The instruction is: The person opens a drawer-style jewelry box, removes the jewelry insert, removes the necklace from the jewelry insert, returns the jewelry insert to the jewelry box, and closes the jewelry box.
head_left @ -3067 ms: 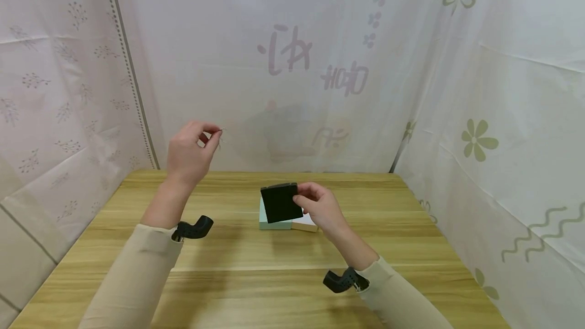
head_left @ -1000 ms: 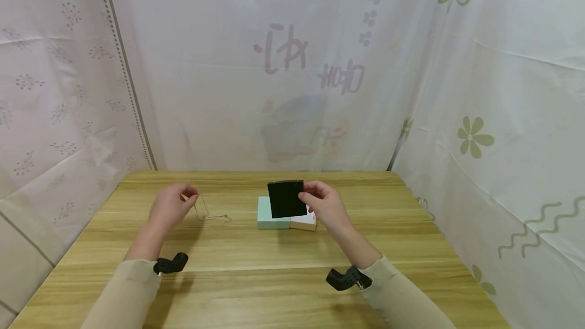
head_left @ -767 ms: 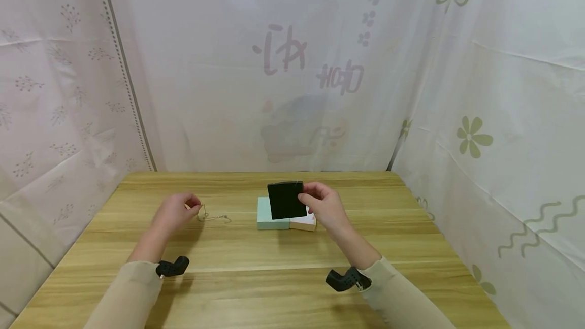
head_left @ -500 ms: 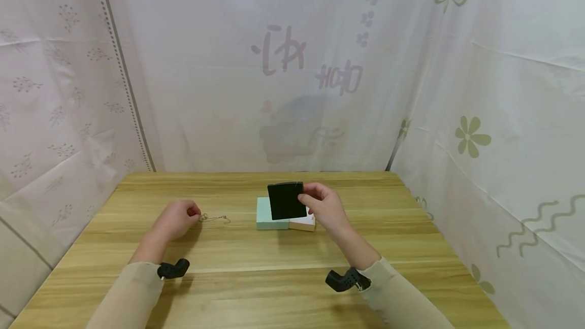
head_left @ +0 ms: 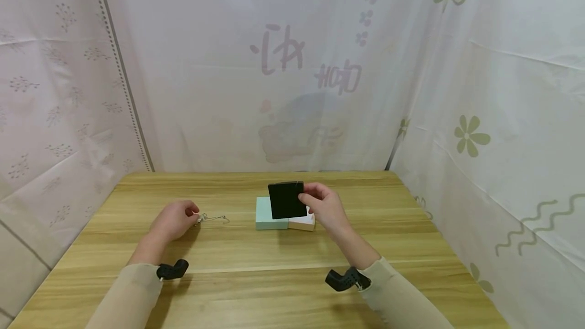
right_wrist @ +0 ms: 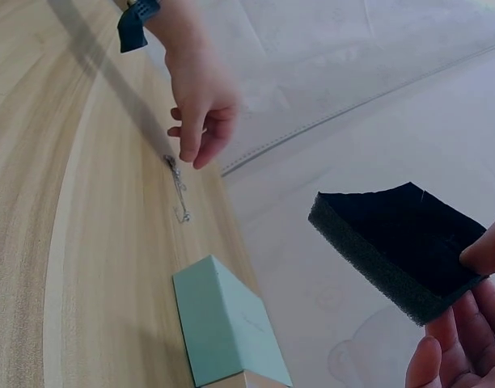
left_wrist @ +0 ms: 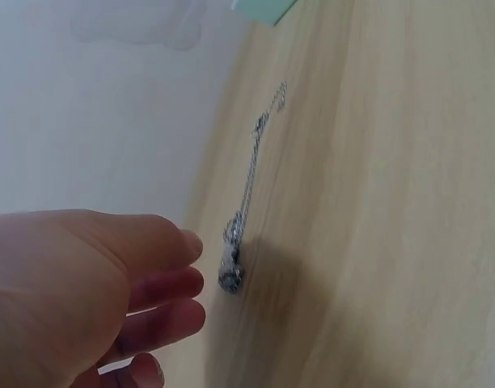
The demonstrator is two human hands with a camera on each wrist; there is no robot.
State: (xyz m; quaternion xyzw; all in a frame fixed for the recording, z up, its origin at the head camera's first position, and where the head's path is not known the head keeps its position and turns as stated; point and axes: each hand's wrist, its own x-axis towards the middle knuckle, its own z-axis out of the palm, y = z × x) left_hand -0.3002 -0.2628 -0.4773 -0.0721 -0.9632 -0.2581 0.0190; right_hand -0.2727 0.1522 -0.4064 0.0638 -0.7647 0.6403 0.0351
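A thin silvery chain necklace (head_left: 212, 219) lies on the wooden table, stretched out toward the box, its near end bunched up in the left wrist view. Just beside that bunched end is my left hand (head_left: 175, 220); in the left wrist view its relaxed fingers (left_wrist: 171, 242) stand apart from the chain and hold nothing. My right hand (head_left: 325, 207) pinches a square black foam pad (head_left: 287, 200) by one edge, thumb on its face, in the air. Behind and below the pad sits a mint-green box (head_left: 269, 215), partly hidden, with a pale open box part (head_left: 301, 223) against its right side.
The wooden table (head_left: 256, 288) reaches back to a printed curtain (head_left: 205, 90), with more curtain along both sides. Each wrist carries a black camera mount, one on the left (head_left: 172, 270) and one on the right (head_left: 347, 280).
My left hand has come down from the air to the table, lowering the necklace there, and its fingers have let go. The right hand keeps the foam pad nearly in place.
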